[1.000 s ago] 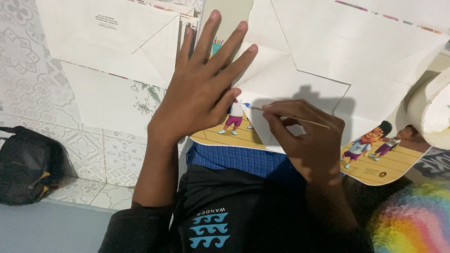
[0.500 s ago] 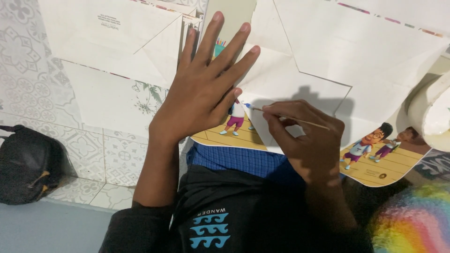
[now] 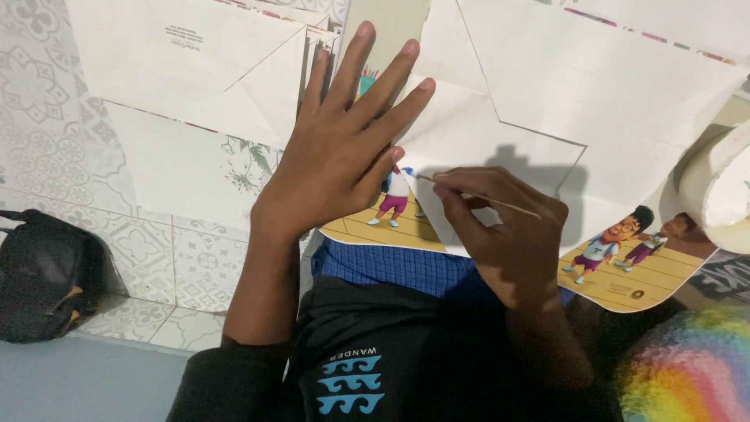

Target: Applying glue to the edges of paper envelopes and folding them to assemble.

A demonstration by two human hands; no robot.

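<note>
With the left hand (image 3: pixel 336 164) pressing flat, fingers spread wide, on the white paper cutout sheet with cartoon figures (image 3: pixel 500 117) at frame centre, the right hand (image 3: pixel 508 234) is pinching a thin wooden stick (image 3: pixel 484 198), risking a tear if it is pushed hard.

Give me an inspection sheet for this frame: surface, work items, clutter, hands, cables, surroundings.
Surface: patterned white tiled floor.
Work items: large folded white paper sheet with cartoon-printed edge; thin wooden stick.
Clutter: second white sheet; white roll at right.
Hands: left hand flat, fingers spread on the paper; right hand pinches the stick, tip beside the left thumb.
Cables: nothing seen.
Surroundings: black bag at left; rainbow cloth lower right.
</note>
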